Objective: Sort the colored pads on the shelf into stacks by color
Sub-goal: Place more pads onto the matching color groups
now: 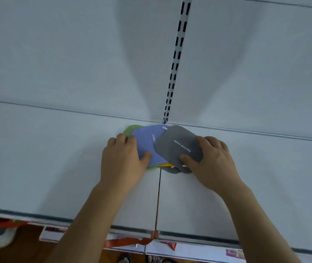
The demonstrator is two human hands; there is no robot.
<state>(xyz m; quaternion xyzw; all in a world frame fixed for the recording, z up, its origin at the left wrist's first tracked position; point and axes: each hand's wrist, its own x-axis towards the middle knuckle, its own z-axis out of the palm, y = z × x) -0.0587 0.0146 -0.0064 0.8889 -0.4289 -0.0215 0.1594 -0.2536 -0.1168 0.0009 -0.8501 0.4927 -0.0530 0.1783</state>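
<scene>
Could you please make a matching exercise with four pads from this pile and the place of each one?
Column one:
1. grey pad
2. blue pad
3. green pad
4. yellow pad

Column two:
A. only a sliver shows, under the blue and grey ones
B. top of the pile, held by the right hand
C. peeks out at far left
D. under the left hand's thumb

Pairs: 1-B, 2-D, 3-C, 4-A

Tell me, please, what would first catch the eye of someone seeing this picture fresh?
Probably the small pile of coloured pads on the pale shelf: a grey pad on top at the right, overlapping a blue pad, with green and yellow edges peeking out beneath. The left hand holds the blue pad and the right hand pinches the grey one.
</scene>
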